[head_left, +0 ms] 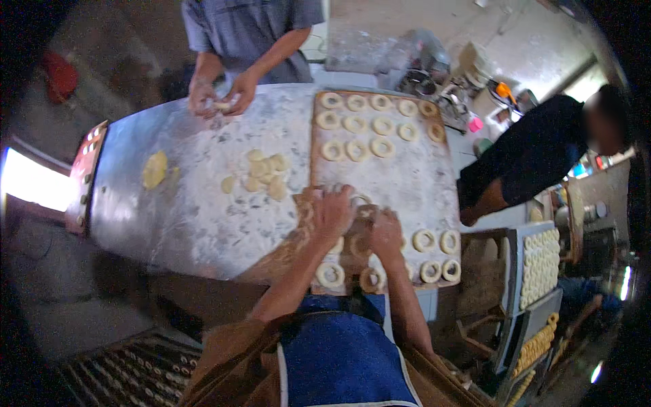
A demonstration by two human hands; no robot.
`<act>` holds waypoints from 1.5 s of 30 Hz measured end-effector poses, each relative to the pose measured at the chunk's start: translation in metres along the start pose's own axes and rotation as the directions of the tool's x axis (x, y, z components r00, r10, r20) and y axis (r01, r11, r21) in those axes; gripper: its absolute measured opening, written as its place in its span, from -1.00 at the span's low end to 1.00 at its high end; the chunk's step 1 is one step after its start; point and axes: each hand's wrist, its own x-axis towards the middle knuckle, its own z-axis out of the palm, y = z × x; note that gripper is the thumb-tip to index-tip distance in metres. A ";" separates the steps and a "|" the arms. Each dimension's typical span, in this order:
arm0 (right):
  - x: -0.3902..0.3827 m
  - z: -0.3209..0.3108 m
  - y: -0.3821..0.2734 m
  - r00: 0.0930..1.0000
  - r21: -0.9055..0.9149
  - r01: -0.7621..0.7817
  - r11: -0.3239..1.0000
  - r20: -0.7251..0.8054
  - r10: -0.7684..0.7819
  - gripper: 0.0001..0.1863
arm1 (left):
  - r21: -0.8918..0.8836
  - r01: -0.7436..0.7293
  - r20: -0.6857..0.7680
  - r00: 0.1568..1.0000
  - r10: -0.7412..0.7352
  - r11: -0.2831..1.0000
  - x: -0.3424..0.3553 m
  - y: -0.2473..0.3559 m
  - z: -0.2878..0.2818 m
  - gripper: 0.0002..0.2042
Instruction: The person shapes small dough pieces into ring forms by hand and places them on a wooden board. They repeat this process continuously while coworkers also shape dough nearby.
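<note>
Over the floured board [393, 183], my left hand [332, 211] and my right hand [385, 234] come close together from below. Between their fingertips is a pale dough ring [362, 201], partly covered by the fingers of both hands. The fingers of each hand look curled in around it. Rows of raw dough rings [357, 103] lie at the board's far end. More rings [424, 240] sit at the near end beside my right forearm, some in the shadow of my arms.
Left of the board, a metal table [129, 197] holds a cluster of dough pieces [268, 173] and a larger dough lump [154, 169]. Across it, another person's hands [224, 98] work a piece of dough. Someone in dark clothes [529, 149] bends at the right, near trays of rings [540, 264].
</note>
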 end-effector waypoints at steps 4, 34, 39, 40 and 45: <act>-0.008 -0.031 -0.032 0.989 0.167 -0.006 0.986 -0.143 0.030 -0.56 | -0.034 -0.076 -0.451 0.891 0.053 0.997 -0.018 -0.051 -0.004 -0.74; 0.059 0.031 -0.280 0.991 0.819 -0.090 0.567 0.129 -0.029 -0.45 | -0.864 0.254 0.084 0.924 -0.373 0.434 -0.101 -0.223 -0.139 -0.79; 0.058 0.016 -0.288 0.996 0.798 -0.049 0.600 0.083 -0.028 -0.23 | -0.948 0.255 0.198 0.941 -0.274 0.190 -0.104 -0.231 -0.124 -0.76; 0.058 0.015 -0.288 0.995 0.802 -0.048 0.595 0.092 -0.043 -0.21 | -0.948 0.273 0.219 0.931 -0.291 0.162 -0.102 -0.229 -0.123 -0.74; 0.060 0.000 -0.268 0.935 0.941 -0.255 0.224 0.299 -0.192 -0.32 | -0.892 0.256 0.297 0.953 -0.055 -0.373 -0.091 -0.225 -0.121 -0.57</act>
